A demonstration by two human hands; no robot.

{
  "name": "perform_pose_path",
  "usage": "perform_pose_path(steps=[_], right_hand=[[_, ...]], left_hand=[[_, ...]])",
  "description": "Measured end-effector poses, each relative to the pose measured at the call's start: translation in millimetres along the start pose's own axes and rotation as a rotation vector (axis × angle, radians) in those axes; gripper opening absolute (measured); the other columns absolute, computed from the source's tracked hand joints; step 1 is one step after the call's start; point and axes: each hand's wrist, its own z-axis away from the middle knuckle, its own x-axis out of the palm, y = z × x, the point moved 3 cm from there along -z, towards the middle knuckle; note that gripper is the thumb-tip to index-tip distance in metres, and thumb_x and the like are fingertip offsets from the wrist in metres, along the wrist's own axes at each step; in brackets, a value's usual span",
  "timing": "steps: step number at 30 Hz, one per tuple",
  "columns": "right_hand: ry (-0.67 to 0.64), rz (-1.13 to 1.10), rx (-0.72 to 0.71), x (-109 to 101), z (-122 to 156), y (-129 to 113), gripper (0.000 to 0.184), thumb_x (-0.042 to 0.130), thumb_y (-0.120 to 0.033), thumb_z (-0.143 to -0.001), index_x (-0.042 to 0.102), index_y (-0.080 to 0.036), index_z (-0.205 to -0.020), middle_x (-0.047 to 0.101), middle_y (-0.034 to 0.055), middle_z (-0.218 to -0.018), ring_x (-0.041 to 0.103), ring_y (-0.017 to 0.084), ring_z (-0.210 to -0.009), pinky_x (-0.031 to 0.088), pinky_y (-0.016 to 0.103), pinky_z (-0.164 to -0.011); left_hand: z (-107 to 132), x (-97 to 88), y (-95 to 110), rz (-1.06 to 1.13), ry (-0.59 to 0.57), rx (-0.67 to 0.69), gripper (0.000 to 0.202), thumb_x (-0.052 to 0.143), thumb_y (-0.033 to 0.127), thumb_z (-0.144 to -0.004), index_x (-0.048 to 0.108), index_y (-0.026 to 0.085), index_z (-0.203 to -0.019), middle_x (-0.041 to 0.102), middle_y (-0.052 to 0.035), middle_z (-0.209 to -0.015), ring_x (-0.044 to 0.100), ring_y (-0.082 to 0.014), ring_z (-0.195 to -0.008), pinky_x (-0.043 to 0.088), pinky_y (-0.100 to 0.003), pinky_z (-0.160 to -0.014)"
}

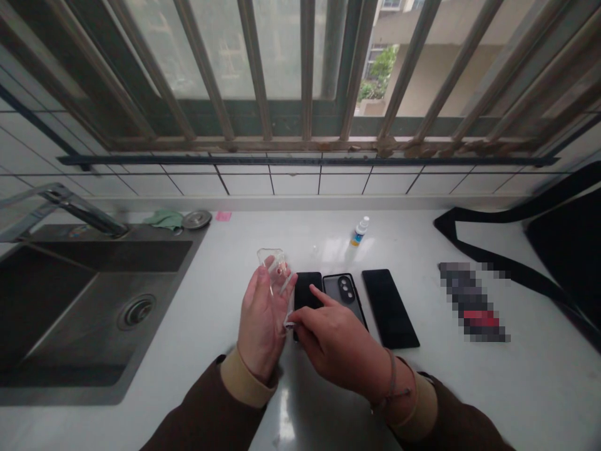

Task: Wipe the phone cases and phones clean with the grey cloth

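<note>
1. The clear phone cover (277, 287) is at the centre of the work, held above the counter (201, 351); directions below are from it, with twelve o'clock toward the window (282, 56).
2. The left hand (261, 319) lies behind and beneath the cover, cradling it against palm and fingers, thumb along its near side.
3. The right hand (342, 338) sits at four o'clock, thumb and fingertips pinching the cover's lower end; one finger stretches out over a dark phone (307, 283). Whether they grip anything besides the rim is too small to tell.
4. The step in hand looks like working at that lower edge. My judgement: it calls for a steady left cradle and a light, precise pinch, since thin clear plastic may flex or slip.
5. Toward three o'clock come the dark phone, partly hidden by the right hand, then a black-rimmed case (346, 289) with camera holes, then a black slab (389, 307), lying apart.
6. At two o'clock stands a small bottle (359, 231); well out at three lies a pixelated object (472, 304).
7. At nine is the sink (159, 313); at ten, a green cloth (164, 218) beside a metal lid (197, 219).
</note>
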Motion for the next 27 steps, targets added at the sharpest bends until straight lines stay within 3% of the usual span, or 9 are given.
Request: perform_pose_path(steps=[4, 7, 9, 11, 13, 15, 18, 23, 27], right_hand=[[0.008, -0.277, 0.139, -4.8, -0.9, 4.3, 0.016, 0.058, -0.02, -0.106, 0.074, -0.023, -0.105, 0.077, -0.0028, -0.081, 0.074, 0.016, -0.072, 0.044, 0.056, -0.128], [0.067, -0.567, 0.331, -2.2, -0.4, 15.6, 0.02, 0.056, -0.03, -0.11, 0.074, -0.022, -0.105, 0.079, 0.0012, -0.088, 0.075, 0.018, -0.077, 0.067, 0.041, -0.094], [0.232, -0.636, 0.433, -4.2, 1.0, 24.6, 0.025, 0.053, -0.036, -0.112, 0.073, -0.021, -0.112, 0.082, 0.0054, -0.096, 0.078, 0.02, -0.082, 0.067, 0.033, -0.075], [0.443, -0.505, 0.43, -11.5, 3.1, 30.4, 0.023, 0.053, -0.034, -0.113, 0.073, -0.022, -0.117, 0.084, 0.0078, -0.106, 0.081, 0.022, -0.094, 0.068, 0.037, -0.083], [0.54, -0.272, 0.294, -18.1, 3.6, 29.8, 0.022, 0.054, -0.025, -0.112, 0.072, -0.024, -0.124, 0.084, 0.0086, -0.12, 0.079, 0.025, -0.116, 0.062, 0.047, -0.107], [0.459, -0.069, 0.098, -17.2, 2.1, 25.8, 0.027, 0.053, -0.016, -0.11, 0.071, -0.026, -0.129, 0.083, 0.0073, -0.127, 0.07, 0.027, -0.138, 0.047, 0.057, -0.126], [0.228, 0.105, -0.071, -4.6, 0.8, 22.7, 0.029, 0.056, -0.009, -0.107, 0.071, -0.026, -0.125, 0.085, 0.0061, -0.118, 0.06, 0.027, -0.15, 0.039, 0.059, -0.131], [0.101, 0.115, -0.077, 11.0, -0.5, 22.6, 0.025, 0.056, -0.008, -0.105, 0.071, -0.023, -0.119, 0.083, 0.0086, -0.11, 0.067, 0.028, -0.136, 0.041, 0.057, -0.13], [0.108, -0.105, 0.036, 7.1, -2.2, 19.2, 0.018, 0.053, -0.016, -0.109, 0.071, -0.02, -0.109, 0.079, 0.01, -0.105, 0.073, 0.025, -0.109, 0.06, 0.045, -0.104]], left_hand=[[1.4, -1.0, -3.4, -0.017, -0.059, 0.003, 0.043, 0.08, 0.044, -0.099, 0.069, 0.022, -0.133, 0.075, -0.0083, -0.119, 0.072, -0.0189, -0.112, 0.057, -0.037, -0.11], [1.9, -0.4, -6.1, -0.019, -0.086, -0.056, 0.047, 0.082, 0.045, -0.097, 0.067, 0.022, -0.136, 0.075, -0.0084, -0.119, 0.073, -0.0186, -0.109, 0.06, -0.036, -0.105], [2.9, 1.9, -7.7, -0.022, -0.12, -0.108, 0.049, 0.081, 0.046, -0.098, 0.065, 0.023, -0.138, 0.075, -0.0094, -0.121, 0.074, -0.019, -0.107, 0.062, -0.034, -0.1], [4.4, 4.9, -8.8, -0.015, -0.163, -0.149, 0.049, 0.081, 0.046, -0.098, 0.063, 0.022, -0.137, 0.075, -0.0107, -0.121, 0.074, -0.0199, -0.107, 0.062, -0.034, -0.097], [5.7, 6.8, -9.3, -0.007, -0.192, -0.169, 0.05, 0.082, 0.047, -0.097, 0.064, 0.021, -0.135, 0.075, -0.0115, -0.121, 0.075, -0.021, -0.109, 0.062, -0.035, -0.098], [6.0, 6.7, -8.9, -0.01, -0.192, -0.166, 0.05, 0.082, 0.049, -0.097, 0.064, 0.022, -0.135, 0.076, -0.0111, -0.123, 0.075, -0.021, -0.111, 0.061, -0.035, -0.102], [3.7, 3.5, -5.6, -0.021, -0.156, -0.091, 0.047, 0.08, 0.051, -0.098, 0.065, 0.024, -0.133, 0.076, -0.0101, -0.126, 0.074, -0.0199, -0.116, 0.057, -0.035, -0.108], [-1.5, -0.2, -0.3, 0.018, -0.109, -0.012, 0.042, 0.08, 0.048, -0.098, 0.065, 0.023, -0.128, 0.077, -0.0117, -0.126, 0.075, -0.0224, -0.121, 0.054, -0.042, -0.117], [0.5, 2.3, -0.5, 0.011, -0.11, -0.009, 0.044, 0.081, 0.047, -0.097, 0.063, 0.022, -0.128, 0.077, -0.0128, -0.124, 0.076, -0.0214, -0.118, 0.055, -0.04, -0.116]])
